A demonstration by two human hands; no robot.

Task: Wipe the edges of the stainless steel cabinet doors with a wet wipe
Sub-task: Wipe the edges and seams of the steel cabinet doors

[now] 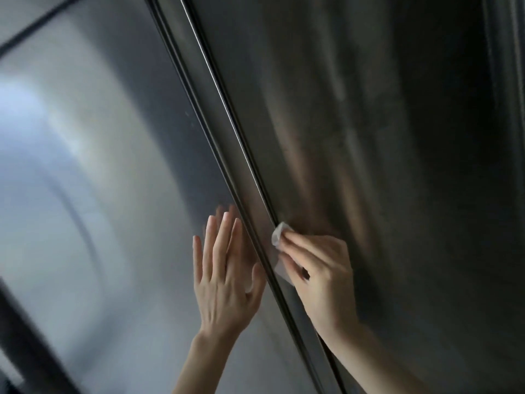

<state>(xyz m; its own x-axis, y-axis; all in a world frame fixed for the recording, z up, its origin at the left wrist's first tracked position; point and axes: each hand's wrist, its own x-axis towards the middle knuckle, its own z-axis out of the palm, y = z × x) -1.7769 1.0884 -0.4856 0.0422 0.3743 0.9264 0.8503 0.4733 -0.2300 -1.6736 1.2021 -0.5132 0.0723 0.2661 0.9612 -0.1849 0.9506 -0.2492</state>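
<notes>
The left cabinet door (pixel 85 166), brightly lit, bore the left hand (pixel 224 280), flat with fingers straight, just beside the dark seam (pixel 227 123) between the doors. Right of the seam, the white wet wipe (pixel 279 234) lay against the edge of the right cabinet door (pixel 369 137), pinched in the curled fingers of the right hand (pixel 321 268).

- My right hand (pixel 321 268) covers most of the wet wipe (pixel 277 234); only a folded corner and a lower flap show.
- Both forearms (pixel 204 362) run off the bottom edge.
- The dark shape (pixel 25 336) at lower left is too blurred for me to identify.
</notes>
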